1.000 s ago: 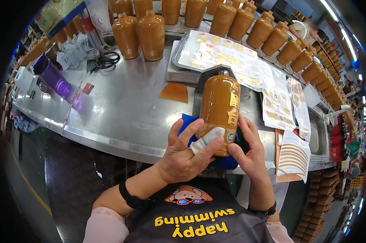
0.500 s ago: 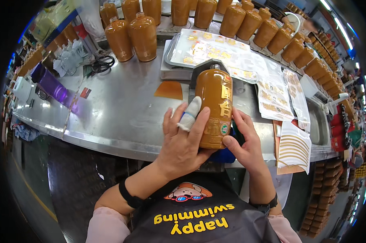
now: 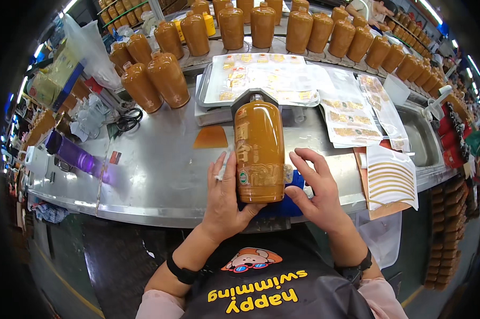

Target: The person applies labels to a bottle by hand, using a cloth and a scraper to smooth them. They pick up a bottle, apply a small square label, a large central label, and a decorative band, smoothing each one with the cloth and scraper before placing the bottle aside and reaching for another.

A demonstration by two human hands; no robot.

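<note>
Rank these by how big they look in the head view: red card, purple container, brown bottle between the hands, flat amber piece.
Largest to smallest:
1. Brown bottle
2. Purple container
3. Flat amber piece
4. Red card

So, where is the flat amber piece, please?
In the head view, the flat amber piece lies on the metal table, left of the central bottle, beyond the left hand.

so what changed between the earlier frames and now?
Brown bottle has turned: its gold characters went from its right side to its left. Left hand slid from its front to its left side, keeping contact. Right hand lifted its fingers off its right side. Bottle still rests against black stand.
</note>
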